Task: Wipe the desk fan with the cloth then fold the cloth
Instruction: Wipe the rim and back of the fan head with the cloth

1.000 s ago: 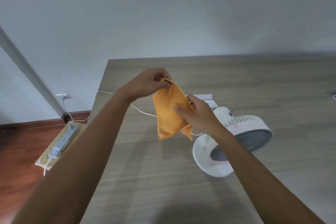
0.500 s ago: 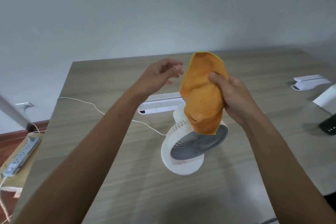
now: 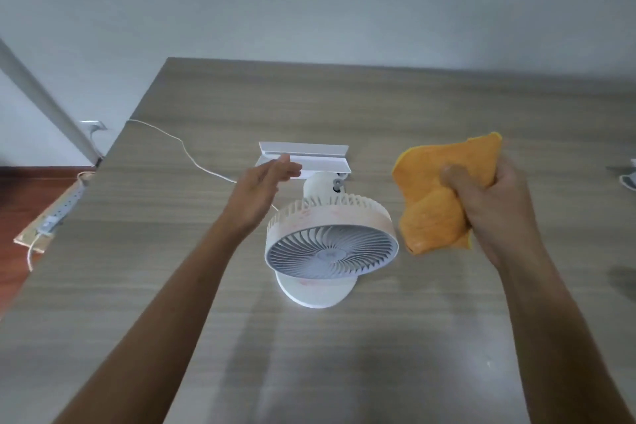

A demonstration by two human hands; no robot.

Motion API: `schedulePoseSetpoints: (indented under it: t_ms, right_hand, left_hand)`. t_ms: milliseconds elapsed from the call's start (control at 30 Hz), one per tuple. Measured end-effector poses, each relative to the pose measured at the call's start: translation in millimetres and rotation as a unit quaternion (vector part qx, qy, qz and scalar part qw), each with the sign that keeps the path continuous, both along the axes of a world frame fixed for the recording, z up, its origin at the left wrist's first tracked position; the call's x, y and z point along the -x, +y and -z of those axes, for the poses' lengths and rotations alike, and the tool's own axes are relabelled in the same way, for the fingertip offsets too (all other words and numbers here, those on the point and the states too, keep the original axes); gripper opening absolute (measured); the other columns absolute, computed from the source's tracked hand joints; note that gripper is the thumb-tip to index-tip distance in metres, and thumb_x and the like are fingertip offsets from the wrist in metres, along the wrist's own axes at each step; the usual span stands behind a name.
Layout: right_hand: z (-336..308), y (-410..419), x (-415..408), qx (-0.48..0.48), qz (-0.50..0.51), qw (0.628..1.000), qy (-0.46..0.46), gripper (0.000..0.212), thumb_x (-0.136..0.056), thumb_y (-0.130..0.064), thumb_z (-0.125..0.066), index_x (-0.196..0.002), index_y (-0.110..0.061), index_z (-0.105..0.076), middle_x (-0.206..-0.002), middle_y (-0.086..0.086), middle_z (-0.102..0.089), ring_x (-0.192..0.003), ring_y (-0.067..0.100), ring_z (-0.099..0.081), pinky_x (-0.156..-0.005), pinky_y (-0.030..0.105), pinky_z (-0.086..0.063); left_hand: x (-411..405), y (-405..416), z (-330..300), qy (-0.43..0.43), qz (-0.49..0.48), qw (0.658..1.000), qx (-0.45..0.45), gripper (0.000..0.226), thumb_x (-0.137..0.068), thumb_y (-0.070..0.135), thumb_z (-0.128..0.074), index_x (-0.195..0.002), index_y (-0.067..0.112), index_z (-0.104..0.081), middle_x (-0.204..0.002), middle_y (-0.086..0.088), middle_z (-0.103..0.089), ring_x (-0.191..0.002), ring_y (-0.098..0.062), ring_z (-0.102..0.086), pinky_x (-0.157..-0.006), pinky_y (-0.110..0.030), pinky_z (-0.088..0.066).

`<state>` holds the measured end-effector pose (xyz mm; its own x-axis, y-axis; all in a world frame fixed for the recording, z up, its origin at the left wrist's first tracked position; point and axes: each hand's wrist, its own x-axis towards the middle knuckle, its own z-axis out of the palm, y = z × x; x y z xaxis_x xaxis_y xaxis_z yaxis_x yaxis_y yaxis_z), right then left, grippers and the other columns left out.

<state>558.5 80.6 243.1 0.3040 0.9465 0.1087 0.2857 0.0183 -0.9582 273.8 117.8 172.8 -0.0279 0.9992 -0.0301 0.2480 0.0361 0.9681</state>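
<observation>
While the right hand (image 3: 495,213) has its fingers (image 3: 451,179) clenched on the bunched orange cloth (image 3: 437,200), holding it in the air just right of the desk fan (image 3: 330,244) and not touching it, the left hand (image 3: 258,193) sits flat with fingers released, holding nothing, just beside the fan's left rim.

Fan stands near the middle of the surface (image 3: 137,286), head tilted up toward the camera, round base toward the near edge. Its cable (image 3: 182,144) runs off the left edge toward a power strip (image 3: 62,210) on the floor. White bracket-like piece (image 3: 306,155) lies behind the fan, toward the far edge.

My read: cloth is wadded to make a wiping pad, left hand is placed to steady the head so it doesn't pivot or slide under pressure. Wipe not yet started; fold comes after. Risk: light fan skates on the smooth surface or snags the cable.
</observation>
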Motion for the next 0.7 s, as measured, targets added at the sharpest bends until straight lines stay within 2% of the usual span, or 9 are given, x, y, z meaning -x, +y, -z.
schedulePoseSetpoints:
  t_ms: [133,233,300,367,400,433,500,600,700]
  right_hand:
    - [32.9,-6.8,7.9,-0.031,0.007,0.994,-0.105,0.022,-0.086,-0.014,-0.061,-0.107,-0.016,-0.055,-0.082,0.004,-0.06,-0.072,0.015,-0.056,-0.065,0.019,-0.044]
    - [56.2,-19.7,25.9,-0.039,-0.004,0.99,-0.137,0.024,-0.087,-0.026,-0.05,-0.108,-0.013,-0.049,-0.07,-0.009,-0.054,-0.062,0.018,-0.05,-0.056,0.029,-0.034]
    - [70.0,-28.8,38.6,-0.052,-0.022,0.986,-0.158,0.035,-0.09,-0.028,-0.047,-0.121,-0.011,-0.052,-0.073,-0.014,-0.057,-0.063,0.011,-0.049,-0.057,0.017,-0.035]
    - [83.2,-37.2,51.0,-0.066,-0.067,0.98,-0.175,0.045,-0.095,-0.029,-0.045,-0.136,-0.011,-0.05,-0.097,-0.006,-0.066,-0.08,0.002,-0.055,-0.075,0.001,-0.038]
    - [89.9,-40.3,56.7,-0.07,-0.096,0.977,-0.178,0.047,-0.097,-0.03,-0.043,-0.141,-0.012,-0.046,-0.118,-0.002,-0.066,-0.101,0.001,-0.058,-0.093,0.006,-0.039]
    - [96.4,-42.5,61.8,-0.08,-0.121,0.972,-0.187,0.048,-0.098,-0.03,-0.041,-0.143,-0.013,-0.044,-0.137,-0.001,-0.057,-0.124,0.006,-0.052,-0.108,0.022,-0.038]
    - [106.7,-44.9,70.1,-0.106,-0.135,0.958,-0.231,0.048,-0.1,-0.03,-0.036,-0.145,-0.011,-0.042,-0.15,0.003,-0.045,-0.143,0.016,-0.034,-0.115,0.048,-0.03]
    - [108.8,-46.2,77.2,-0.118,-0.118,0.954,-0.247,0.049,-0.101,-0.03,-0.033,-0.144,-0.01,-0.042,-0.151,0.004,-0.043,-0.145,0.017,-0.03,-0.116,0.052,-0.027]
    - [108.6,-47.3,78.2,-0.116,-0.104,0.958,-0.24,0.048,-0.101,-0.029,-0.032,-0.144,-0.012,-0.044,-0.151,0.001,-0.044,-0.145,0.014,-0.03,-0.115,0.05,-0.028]
  left_hand:
    - [-2.1,-22.0,30.8,-0.03,-0.081,0.996,-0.001,0.068,-0.084,0.069,-0.031,-0.103,0.02,-0.074,-0.107,0.003,-0.073,-0.106,-0.011,-0.065,-0.098,-0.042,-0.048]
    - [-10.1,-29.4,44.8,-0.058,-0.113,0.992,0.003,0.078,-0.083,0.072,-0.022,-0.102,0.017,-0.074,-0.105,0.0,-0.074,-0.102,-0.011,-0.067,-0.088,-0.033,-0.048]
    - [-14.8,-32.1,49.8,-0.094,-0.12,0.988,0.005,0.083,-0.084,0.071,-0.017,-0.104,0.013,-0.073,-0.104,0.0,-0.074,-0.098,-0.007,-0.067,-0.082,-0.024,-0.045]
    - [-17.9,-34.2,56.8,-0.11,-0.128,0.986,0.005,0.084,-0.086,0.071,-0.014,-0.103,0.013,-0.072,-0.102,-0.001,-0.075,-0.097,-0.008,-0.067,-0.081,-0.023,-0.045]
    - [-18.0,-35.6,59.5,-0.116,-0.131,0.985,0.007,0.084,-0.085,0.072,-0.015,-0.102,0.015,-0.073,-0.101,-0.001,-0.075,-0.098,-0.012,-0.068,-0.082,-0.026,-0.045]
    - [-17.6,-37.6,60.7,-0.133,-0.126,0.983,0.014,0.084,-0.084,0.075,-0.017,-0.101,0.015,-0.073,-0.101,-0.003,-0.075,-0.1,-0.016,-0.068,-0.085,-0.03,-0.047]
    - [-12.5,-42.7,65.2,-0.158,-0.078,0.984,0.026,0.084,-0.08,0.081,-0.028,-0.11,0.015,-0.07,-0.113,-0.007,-0.072,-0.11,-0.022,-0.065,-0.096,-0.04,-0.047]
    - [4.3,-55.0,68.1,-0.088,0.014,0.996,0.004,0.071,-0.076,0.061,-0.065,-0.128,0.014,-0.057,-0.129,-0.003,-0.063,-0.123,-0.018,-0.057,-0.105,-0.04,-0.045]
    - [21.5,-60.2,79.0,-0.065,0.067,0.995,0.027,0.085,-0.057,0.029,-0.091,-0.132,0.016,-0.053,-0.127,0.001,-0.065,-0.123,-0.014,-0.058,-0.107,-0.041,-0.044]
